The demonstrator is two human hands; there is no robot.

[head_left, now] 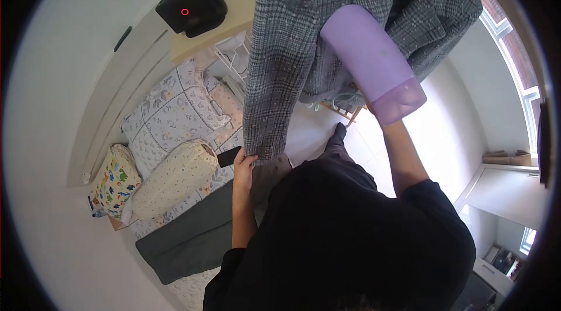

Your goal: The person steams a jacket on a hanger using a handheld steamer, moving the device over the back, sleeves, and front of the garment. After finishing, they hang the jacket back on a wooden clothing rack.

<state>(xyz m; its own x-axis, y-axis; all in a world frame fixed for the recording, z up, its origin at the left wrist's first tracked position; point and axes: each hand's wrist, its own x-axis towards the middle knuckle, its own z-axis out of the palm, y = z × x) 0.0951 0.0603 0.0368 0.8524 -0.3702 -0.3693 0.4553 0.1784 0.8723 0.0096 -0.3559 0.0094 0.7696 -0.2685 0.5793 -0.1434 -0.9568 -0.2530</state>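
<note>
A grey plaid tweed jacket (280, 59) hangs in front of me, one sleeve straight down and its dark lining showing at the upper right. My left hand (243, 172) is closed on the cuff of that sleeve, thumb and fingers pinching the edge. A light purple handheld garment steamer (368, 48) with a see-through tank at its lower end tilts in front of the jacket's body. Most of my right hand (371, 111) is hidden behind the steamer, which it holds up. A flat black rectangle (228, 158) shows just beside my left hand.
On the left, the bed bears a patterned pillow (169, 109), a cream speckled bolster (175, 179) and dark grey trousers (187, 241). A black speaker-like box (193, 7) stands on a wooden shelf (234, 16). A wooden-legged stand (352, 115) is behind the jacket. A white cabinet (505, 191) is at right.
</note>
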